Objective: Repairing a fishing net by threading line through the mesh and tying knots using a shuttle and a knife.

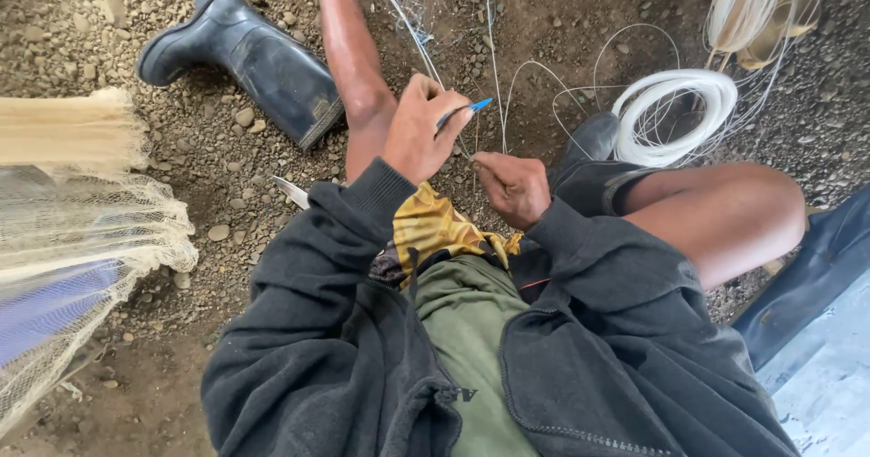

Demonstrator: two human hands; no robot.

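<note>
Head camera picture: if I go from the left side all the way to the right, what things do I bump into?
Pale heaped net → black rubber boot → left hand holding a blue-tipped tool → right hand pinching thin net lines → white coil of line → dark blue boot.

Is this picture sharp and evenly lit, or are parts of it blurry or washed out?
Head view: soft, even daylight with only faint shadows; the left hand holding the blue tool and the right hand are fairly sharp; the white line coil looks slightly overbright; the fine net strands are thin and hard to trace; edges bend a little from the wide lens.
</note>
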